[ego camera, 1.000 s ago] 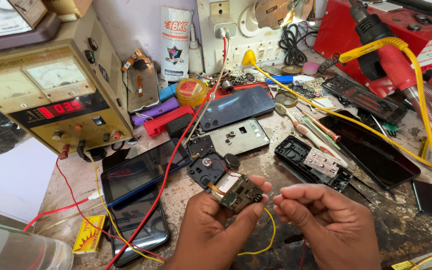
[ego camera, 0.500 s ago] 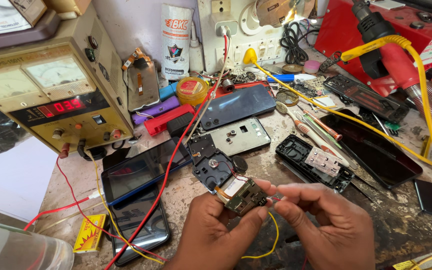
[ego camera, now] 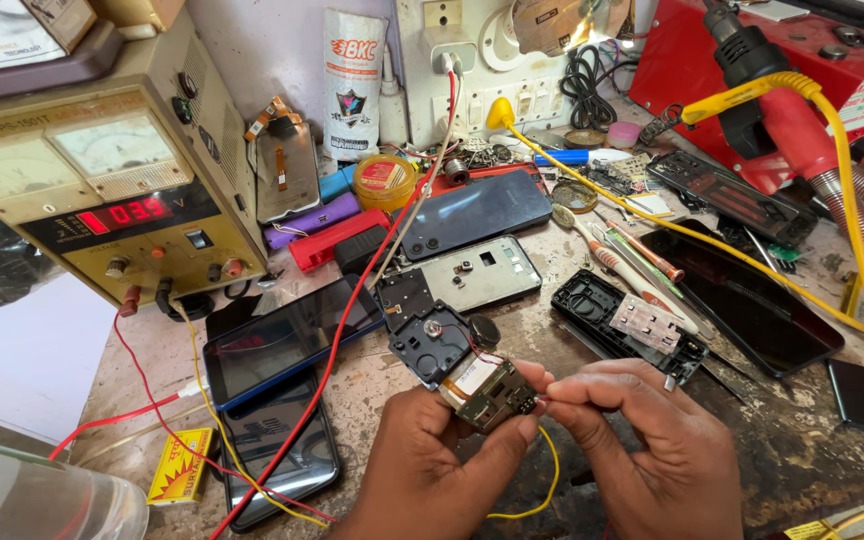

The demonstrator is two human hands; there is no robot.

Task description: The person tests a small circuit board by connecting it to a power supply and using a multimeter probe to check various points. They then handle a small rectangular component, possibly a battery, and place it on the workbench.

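Near the bench's front edge, the left hand (ego camera: 432, 470) clamps a small circuit board (ego camera: 487, 392) tilting up-left, while the right hand (ego camera: 642, 450), fingertips pinched together, touches the board's right end.

We have brought our right hand (ego camera: 642, 450) in from the gap until its fingertips (ego camera: 562, 392) meet the small circuit board (ego camera: 487, 392), which our left hand (ego camera: 432, 470) has raised slightly

Cluttered, stained workbench (ego camera: 832, 470), pale wall (ego camera: 262, 50)
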